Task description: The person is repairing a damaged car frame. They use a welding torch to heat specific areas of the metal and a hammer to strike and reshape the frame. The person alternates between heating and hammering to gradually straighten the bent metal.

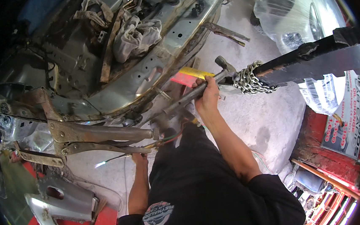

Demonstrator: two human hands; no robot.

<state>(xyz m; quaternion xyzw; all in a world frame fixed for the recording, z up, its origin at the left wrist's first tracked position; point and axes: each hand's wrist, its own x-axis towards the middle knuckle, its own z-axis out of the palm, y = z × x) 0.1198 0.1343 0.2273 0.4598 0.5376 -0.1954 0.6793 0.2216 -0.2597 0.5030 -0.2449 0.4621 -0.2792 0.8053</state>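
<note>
My right hand [207,96] is closed around the handle of a hammer, gripping it close to the head. The steel hammer head [226,67] points up and away, beside a chain, and the handle slants down to the left. Lower left, my left hand [139,158] is closed on a gas torch, partly hidden under large locking pliers. The torch's thin tube [115,157] ends in a small bright flame [100,164]. The rusty locking pliers [101,133] are clamped to the edge of a bare metal car body [116,102], above the torch.
A chain [251,80] wraps a thick black beam [311,60] at right. Rags [136,35] lie on the car body; another clamp [226,32] juts from its edge. A plastic-wrapped car [294,12] stands far right. A silver panel [64,204] rests on red at lower left.
</note>
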